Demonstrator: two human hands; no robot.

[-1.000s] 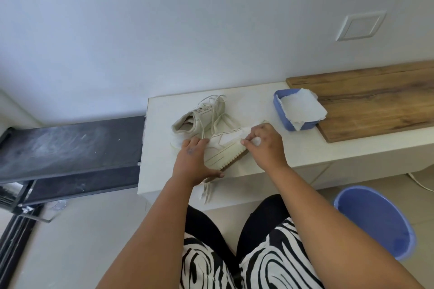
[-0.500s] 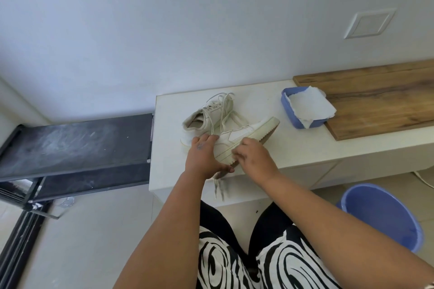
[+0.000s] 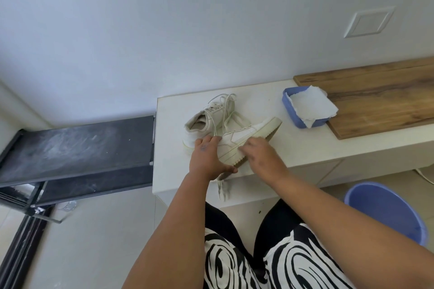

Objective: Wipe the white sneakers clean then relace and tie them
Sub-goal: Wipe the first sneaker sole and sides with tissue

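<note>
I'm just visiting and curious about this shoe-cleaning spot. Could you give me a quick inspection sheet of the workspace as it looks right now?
Surface: white counter, wooden board at its right end.
Job's things: near sneaker tipped on its side; far sneaker behind it, laces loose.
Clutter: blue tray holding white paper.
Hands: left hand grips the near sneaker's heel end; right hand on its sole edge, fingers hidden.
Cables: white cable on the floor, far right.
Surroundings: blue bucket, dusty black shelf, wall plate.
</note>
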